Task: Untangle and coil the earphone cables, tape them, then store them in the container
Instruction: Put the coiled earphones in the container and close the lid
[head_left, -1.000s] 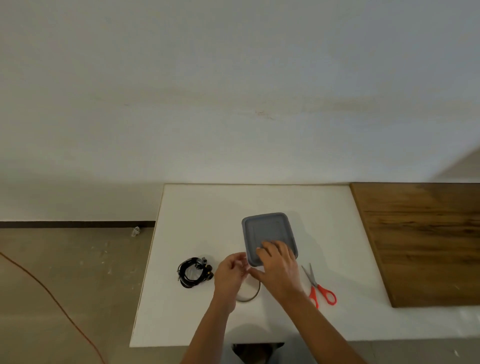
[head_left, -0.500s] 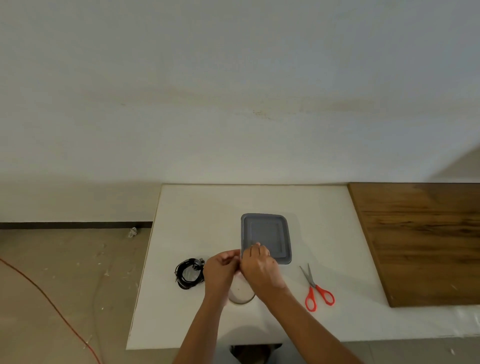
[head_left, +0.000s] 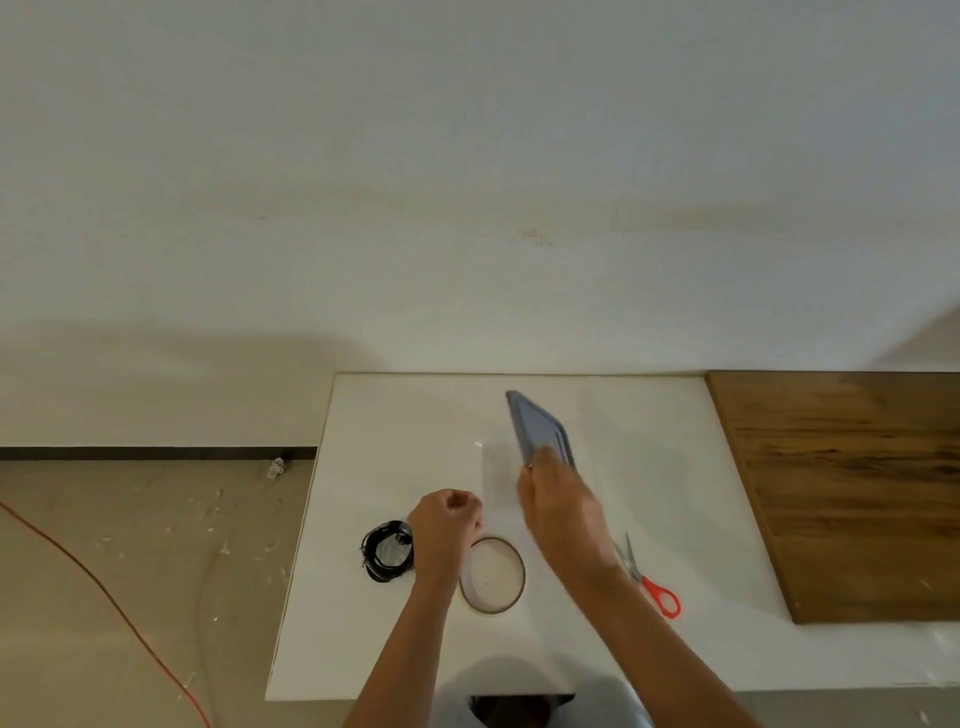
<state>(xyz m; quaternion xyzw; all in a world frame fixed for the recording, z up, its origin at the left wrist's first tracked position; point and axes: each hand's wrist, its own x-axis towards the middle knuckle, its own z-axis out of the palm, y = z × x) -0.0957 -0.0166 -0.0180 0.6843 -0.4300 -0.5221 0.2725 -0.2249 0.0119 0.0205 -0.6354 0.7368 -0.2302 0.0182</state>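
White table (head_left: 395, 649) against a plain wall. A brown wooden board (head_left: 852, 493) covers its right end. Bare floor to the left, with an orange cord (head_left: 104, 587) across it.

Container (head_left: 491, 467): clear, hard to make out, mid-table just beyond the hands. Nothing dark shows inside it.

Lid (head_left: 537, 426): grey, off the container, tilted steeply with its far end high. It is blurred.

Right hand (head_left: 563, 514): grasps the lid by its near edge, fingers closed on it.

Left hand (head_left: 447, 522): fingers curled in, knuckles up, right at the container's near-left corner. Whether it grips that corner or nothing at all, I cannot tell.

Tape (head_left: 466, 584): a flat roll on the table, just beside the left wrist and nearer the person than the container.

Earphones (head_left: 375, 558): a black bundle on the table left of the left wrist, well short of the container. No hand is on them. The bundle looks loosely wound; whether it is tangled is too small to read.

Scissors (head_left: 644, 577): red handles, on the table right of the right forearm.

Step in hand, as I judge it: opening the container to ready it. Cable work is not yet begun, and nothing is taped or stored.

Next move likely calls for setting the lid down on bare table, away from tape and scissors. That frees both hands to take up the earphones. Pulling the bundle apart wants two hands and slack, not force.
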